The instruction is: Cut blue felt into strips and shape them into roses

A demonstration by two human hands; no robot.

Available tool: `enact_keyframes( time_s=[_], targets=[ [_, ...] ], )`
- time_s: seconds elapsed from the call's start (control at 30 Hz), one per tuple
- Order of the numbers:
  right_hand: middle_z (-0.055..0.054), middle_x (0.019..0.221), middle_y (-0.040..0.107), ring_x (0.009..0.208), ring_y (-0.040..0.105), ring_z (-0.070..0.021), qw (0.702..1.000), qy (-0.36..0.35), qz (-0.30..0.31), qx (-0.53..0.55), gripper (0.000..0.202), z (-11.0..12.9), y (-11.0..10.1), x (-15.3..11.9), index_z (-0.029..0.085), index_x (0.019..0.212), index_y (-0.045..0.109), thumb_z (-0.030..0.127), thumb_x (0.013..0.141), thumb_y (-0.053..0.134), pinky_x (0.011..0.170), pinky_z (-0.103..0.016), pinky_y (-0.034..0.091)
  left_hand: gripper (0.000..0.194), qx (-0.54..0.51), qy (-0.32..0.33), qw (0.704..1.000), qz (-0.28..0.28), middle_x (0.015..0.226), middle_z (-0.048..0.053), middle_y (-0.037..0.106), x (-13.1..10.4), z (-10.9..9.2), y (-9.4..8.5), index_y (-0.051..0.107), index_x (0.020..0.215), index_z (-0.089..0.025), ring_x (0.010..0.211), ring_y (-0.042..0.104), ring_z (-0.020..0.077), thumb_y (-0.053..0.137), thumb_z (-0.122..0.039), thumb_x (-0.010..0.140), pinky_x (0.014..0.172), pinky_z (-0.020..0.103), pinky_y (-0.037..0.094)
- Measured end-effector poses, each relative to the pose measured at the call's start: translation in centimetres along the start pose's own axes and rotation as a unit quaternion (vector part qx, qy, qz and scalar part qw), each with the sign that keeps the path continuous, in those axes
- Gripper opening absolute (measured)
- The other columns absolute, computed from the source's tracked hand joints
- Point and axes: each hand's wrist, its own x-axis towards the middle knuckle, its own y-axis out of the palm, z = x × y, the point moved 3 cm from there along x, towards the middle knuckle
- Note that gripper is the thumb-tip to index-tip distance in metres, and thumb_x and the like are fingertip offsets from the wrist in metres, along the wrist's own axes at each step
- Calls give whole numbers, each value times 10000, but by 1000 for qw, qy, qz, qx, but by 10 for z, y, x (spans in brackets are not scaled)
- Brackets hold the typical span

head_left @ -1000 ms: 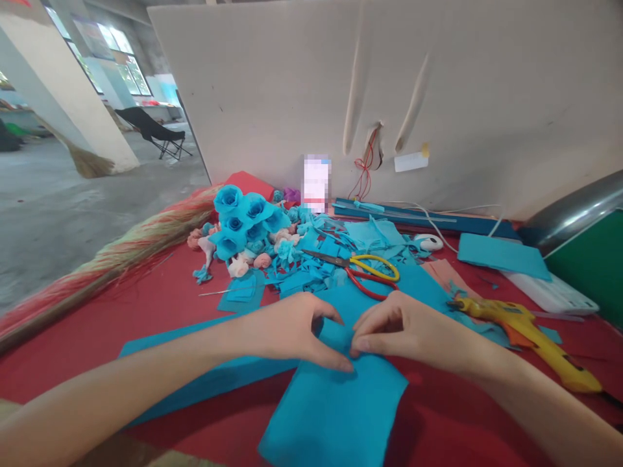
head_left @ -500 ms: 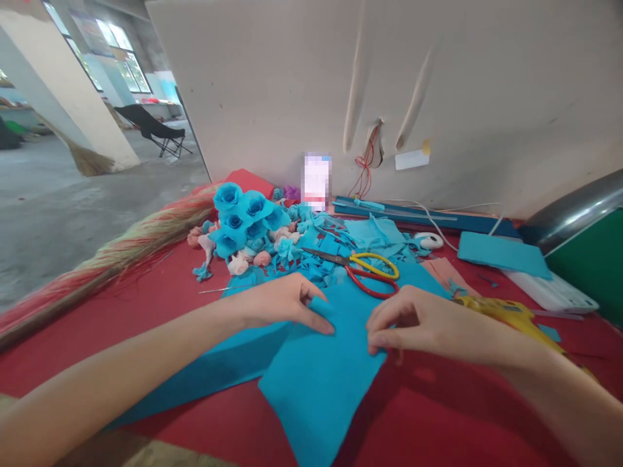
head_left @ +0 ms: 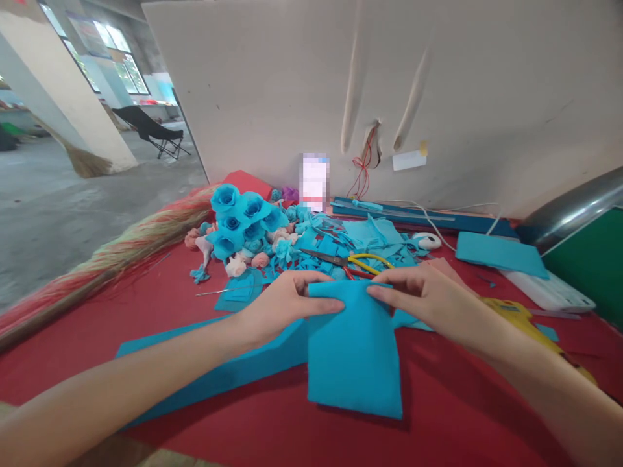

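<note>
My left hand (head_left: 287, 301) pinches the top left edge of a piece of blue crepe paper (head_left: 355, 357) between thumb and fingers. At the top right edge of that paper, my right hand (head_left: 413, 288) is closed in a similar pinch. The paper hangs toward me as a rough rectangle above the red tabletop (head_left: 272, 421). A long blue paper strip (head_left: 219, 370) lies under my left forearm. Just beyond the held paper are scissors (head_left: 372, 264) with one yellow and one red handle, partly hidden by the paper and my right hand.
Blue paper flowers (head_left: 233, 220) and paper scraps (head_left: 321, 243) cover the back. A thin metal rod (head_left: 214, 293) lies left. To the right are a yellow glue gun (head_left: 520, 318), a white power strip (head_left: 555, 292) and folded blue paper (head_left: 501, 253). A broom (head_left: 146, 233) borders the left.
The blue paper has turned from a slanted, pointed shape into an upright rectangle. Both hands have shifted to its top edge, and the paper now covers part of the scissors' red handle.
</note>
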Motion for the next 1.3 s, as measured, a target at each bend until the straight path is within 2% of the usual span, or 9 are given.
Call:
enact_keyframes(
  time_s=[0.17, 0.33, 0.5, 0.67, 0.73, 0.9, 1.1, 1.17, 1.3],
  targets=[
    [6, 535, 540, 504, 463, -121, 999, -10, -40, 15, 334, -5, -2, 0, 196, 690, 680, 483, 766, 526, 469, -242, 368, 437, 17, 62, 997, 45, 706, -53, 519, -6, -5, 5, 488, 1112, -270, 581, 470, 83, 668, -230, 716, 501, 168, 392],
    [11, 557, 539, 503, 435, -109, 999, -24, 27, 12, 331, -5, 11, 0, 194, 679, 667, 459, 789, 503, 456, -235, 331, 180, 148, 119, 976, 105, 757, -12, 551, -14, -9, 13, 616, 942, -200, 590, 423, 82, 600, -277, 780, 511, 171, 339],
    [-4, 644, 601, 599, 507, -133, 995, -72, 50, -41, 359, 1, 21, -2, 193, 661, 645, 395, 852, 419, 552, -250, 381, 357, 244, 127, 954, 116, 543, -9, 528, -13, -7, 11, 694, 833, -166, 471, 374, 83, 403, -364, 892, 461, 195, 295],
    [-6, 700, 672, 666, 588, -190, 988, -113, -54, -93, 273, -1, -14, -3, 240, 706, 691, 444, 783, 528, 575, -272, 423, 359, 210, 71, 921, 321, 749, 56, 683, -12, -15, -7, 709, 782, -165, 677, 602, 151, 422, -352, 891, 651, 222, 457],
    [-16, 650, 659, 614, 574, -187, 984, -112, -94, -101, 312, -2, -28, -5, 234, 661, 687, 480, 768, 527, 523, -271, 414, 359, 199, 54, 913, 352, 753, 69, 691, -10, -18, -16, 698, 722, -164, 732, 629, 169, 437, -346, 887, 689, 232, 470],
    [-4, 596, 619, 574, 554, -157, 984, -114, -110, -87, 324, 2, -21, -7, 223, 651, 679, 464, 790, 512, 489, -247, 408, 228, 58, 116, 976, 173, 944, 54, 647, 3, -13, -18, 595, 885, -184, 915, 595, 184, 542, -397, 825, 771, 274, 476],
    [4, 673, 671, 629, 604, -172, 980, -141, -85, -109, 316, 7, 7, -10, 226, 742, 710, 408, 838, 469, 565, -253, 466, 355, 35, 207, 978, 16, 1234, 54, 498, -7, -11, 1, 495, 1052, -213, 1168, 438, 190, 660, -274, 743, 989, 310, 341],
    [12, 689, 683, 620, 613, -162, 977, -158, -82, -116, 307, 10, 12, -12, 227, 720, 710, 361, 847, 465, 555, -240, 470, 364, 72, 215, 974, 7, 1172, 46, 543, -11, -14, 5, 532, 1031, -206, 1114, 475, 200, 687, -272, 709, 955, 308, 369],
    [16, 665, 686, 577, 616, -141, 967, -198, -106, -122, 293, 17, 10, -16, 210, 693, 704, 276, 849, 465, 492, -207, 454, 197, 166, 172, 971, 10, 650, -13, 565, -12, -16, 3, 601, 665, -148, 673, 527, 135, 646, -330, 723, 706, 267, 438]
  ],
)
